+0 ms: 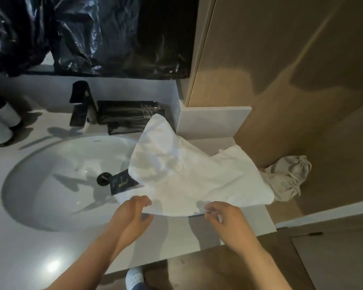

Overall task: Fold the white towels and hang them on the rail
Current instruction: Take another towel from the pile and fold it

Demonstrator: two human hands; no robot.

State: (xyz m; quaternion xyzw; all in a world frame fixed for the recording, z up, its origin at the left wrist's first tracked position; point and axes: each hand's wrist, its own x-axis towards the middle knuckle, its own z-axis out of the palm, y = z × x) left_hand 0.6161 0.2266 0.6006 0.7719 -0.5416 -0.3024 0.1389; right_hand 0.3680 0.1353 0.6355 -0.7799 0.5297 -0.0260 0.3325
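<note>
Now, our left hand [134, 208]: we pinch the near edge of the white towel [197, 176], fingers curled.
Our right hand [222, 218]: we pinch the same edge further right.
Towel position: spread over the counter [40, 248], its left part overhanging the sink [50, 174].
Floor: crumpled beige cloth [287, 178] by the wall.

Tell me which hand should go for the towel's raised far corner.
Probably left. The left hand pinches the towel at its near edge, almost in line with that corner; the right hand grips it further right.
</note>
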